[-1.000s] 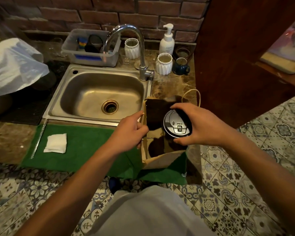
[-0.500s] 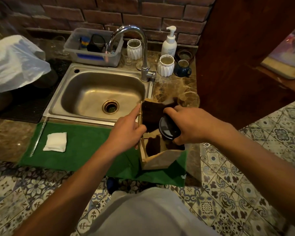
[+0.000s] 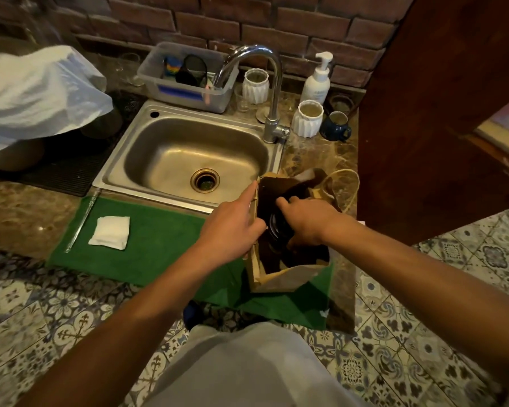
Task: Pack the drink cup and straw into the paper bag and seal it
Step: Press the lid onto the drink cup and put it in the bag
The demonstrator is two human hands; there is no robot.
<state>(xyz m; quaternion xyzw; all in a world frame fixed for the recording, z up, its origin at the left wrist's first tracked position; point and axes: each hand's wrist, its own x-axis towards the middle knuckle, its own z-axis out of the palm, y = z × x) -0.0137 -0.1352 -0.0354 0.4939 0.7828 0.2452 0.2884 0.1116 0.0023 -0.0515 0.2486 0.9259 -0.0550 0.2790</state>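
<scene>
A brown paper bag (image 3: 279,279) stands open on the right end of the green mat (image 3: 159,245). My left hand (image 3: 232,230) pinches the bag's left wall and holds the mouth apart. My right hand (image 3: 309,221) reaches down inside the bag, closed over the dark lid of the drink cup (image 3: 274,227), which sits deep in the bag and is mostly hidden. A straw (image 3: 81,223) in a clear wrapper lies along the mat's left edge. The bag's twine handle (image 3: 346,183) loops out at the far right.
A steel sink (image 3: 188,160) with a curved tap (image 3: 269,92) lies just behind the bag. A folded white napkin (image 3: 110,232) rests on the mat. White cups, a blue mug (image 3: 335,127) and a soap pump (image 3: 318,80) stand behind. A wooden panel (image 3: 423,113) rises at right.
My right hand has lowered the cup from above the bag's mouth down into the bag. My left hand has kept its hold on the bag's left wall.
</scene>
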